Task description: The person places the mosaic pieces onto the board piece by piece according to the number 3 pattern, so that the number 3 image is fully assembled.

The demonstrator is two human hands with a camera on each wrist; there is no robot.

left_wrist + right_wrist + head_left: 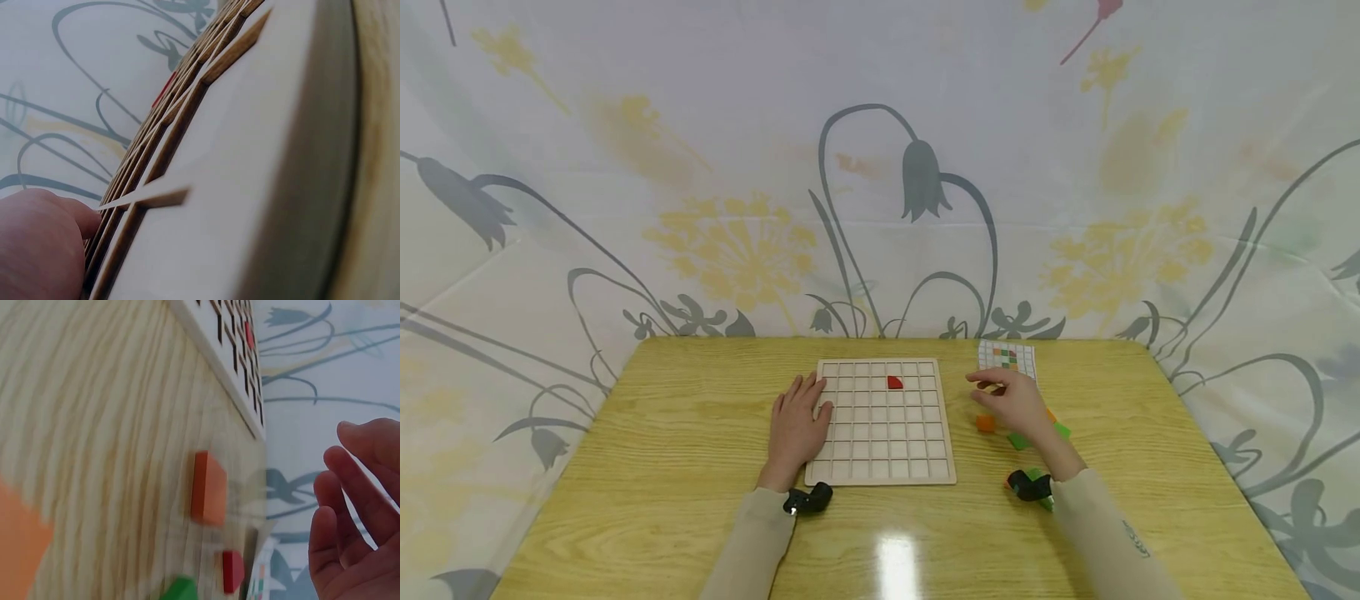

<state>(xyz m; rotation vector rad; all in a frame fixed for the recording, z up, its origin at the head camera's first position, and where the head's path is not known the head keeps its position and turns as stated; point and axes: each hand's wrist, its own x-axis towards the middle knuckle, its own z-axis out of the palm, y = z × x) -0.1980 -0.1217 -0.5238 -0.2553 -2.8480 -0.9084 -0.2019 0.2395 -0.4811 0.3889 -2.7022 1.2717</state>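
A pale wooden grid board [889,431] lies on the table, with one red quarter-round piece [895,382] in a cell of its upper part. My left hand [797,425] rests along the board's left edge, fingers extended and fingertips over the rim. To the right of the board, my right hand [1013,402] hovers with loosely bent fingers and nothing visible between them. Just below its fingers is an orange block [985,423]. The right wrist view shows that orange block [211,489], a small red piece [232,572] and part of a green piece [180,589].
Behind my right hand lies a printed pattern card [1000,348], partly covered by it. Green pieces [1018,441] lie under the right forearm, with more pieces near the black wrist camera [1028,485]. A flowered cloth [880,250] hangs along the table's far edge.
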